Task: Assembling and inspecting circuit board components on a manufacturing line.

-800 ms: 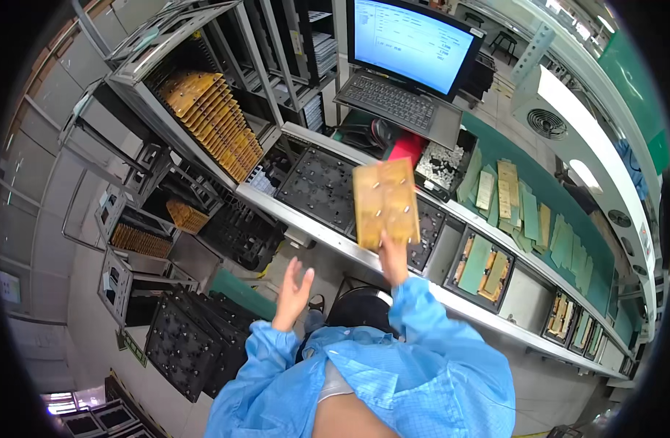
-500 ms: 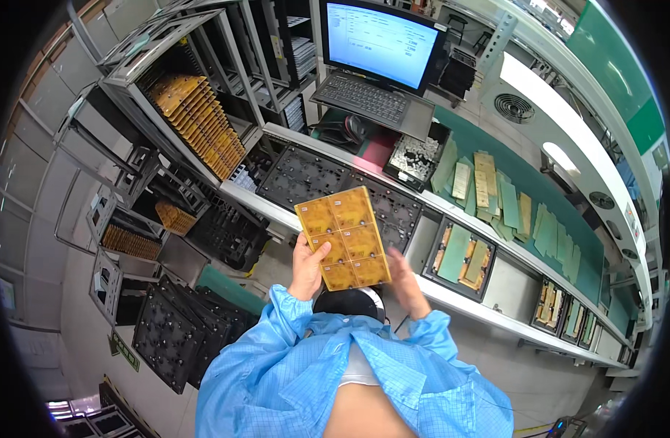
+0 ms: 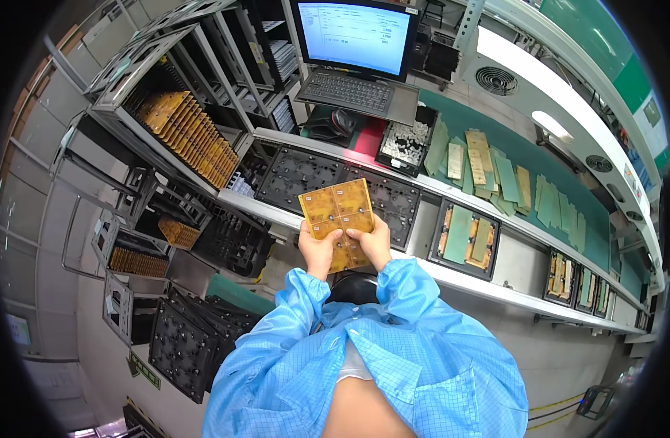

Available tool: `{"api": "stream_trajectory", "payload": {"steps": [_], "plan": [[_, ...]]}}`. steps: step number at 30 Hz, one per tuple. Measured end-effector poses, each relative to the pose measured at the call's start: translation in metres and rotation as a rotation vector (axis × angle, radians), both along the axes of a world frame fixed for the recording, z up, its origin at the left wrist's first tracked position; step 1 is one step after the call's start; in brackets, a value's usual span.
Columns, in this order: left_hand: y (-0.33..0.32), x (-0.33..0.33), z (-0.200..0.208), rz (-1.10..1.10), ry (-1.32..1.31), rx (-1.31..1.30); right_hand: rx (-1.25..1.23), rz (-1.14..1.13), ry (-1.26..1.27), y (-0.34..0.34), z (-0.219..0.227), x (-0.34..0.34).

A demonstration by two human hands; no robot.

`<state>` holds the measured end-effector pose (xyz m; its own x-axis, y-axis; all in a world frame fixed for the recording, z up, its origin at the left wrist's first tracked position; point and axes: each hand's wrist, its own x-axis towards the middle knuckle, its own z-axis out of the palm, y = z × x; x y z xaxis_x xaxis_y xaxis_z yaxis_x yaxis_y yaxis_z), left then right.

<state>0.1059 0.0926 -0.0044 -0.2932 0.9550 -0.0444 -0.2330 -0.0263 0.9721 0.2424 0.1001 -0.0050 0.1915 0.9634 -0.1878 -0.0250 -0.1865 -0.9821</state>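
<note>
A yellow-brown circuit board panel [image 3: 339, 212], divided into several rectangular sections, is held upright in front of my body. My left hand [image 3: 318, 250] grips its left edge, thumb lying on the face. On the opposite edge my right hand [image 3: 373, 243] holds it the same way, the two thumbs nearly meeting. The fingers behind the panel are hidden. Just beyond it, two black fixture trays lie side by side on the line: the left tray [image 3: 298, 180] and the right tray [image 3: 395, 206], which the panel partly covers.
A rack [image 3: 203, 139] of similar panels stands at left. Behind the line are a monitor [image 3: 353, 36], a keyboard [image 3: 347, 93] and a bin of small white parts [image 3: 406, 142]. Green strips [image 3: 506, 179] lie on the mat at right, near a loaded fixture [image 3: 463, 241]. Black fixtures [image 3: 180, 339] lean at lower left.
My right hand has come in from beside the panel and taken hold of its right edge. The left hand keeps its grip. The whole view has shifted slightly.
</note>
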Motion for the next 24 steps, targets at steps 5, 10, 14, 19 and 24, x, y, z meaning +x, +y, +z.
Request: {"api": "stream_trajectory", "payload": {"steps": [5, 10, 14, 19, 24], "plan": [[0.013, 0.005, -0.019, 0.064, 0.027, -0.056, -0.042, -0.133, -0.081, 0.006, -0.016, -0.007], [0.024, 0.040, -0.038, 0.070, 0.287, -0.092, 0.083, -0.330, -0.429, 0.005, -0.027, -0.007], [0.042, 0.027, -0.076, 0.214, 0.063, -0.068, 0.226, -0.278, -0.273, 0.026, -0.032, 0.072], [0.023, 0.043, -0.083, 0.179, -0.517, -0.319, 0.172, -0.033, -0.858, 0.059, -0.036, 0.229], [0.011, 0.076, -0.094, 0.123, -0.591, -0.419, 0.153, 0.309, -0.889, 0.103, -0.013, 0.231]]}}
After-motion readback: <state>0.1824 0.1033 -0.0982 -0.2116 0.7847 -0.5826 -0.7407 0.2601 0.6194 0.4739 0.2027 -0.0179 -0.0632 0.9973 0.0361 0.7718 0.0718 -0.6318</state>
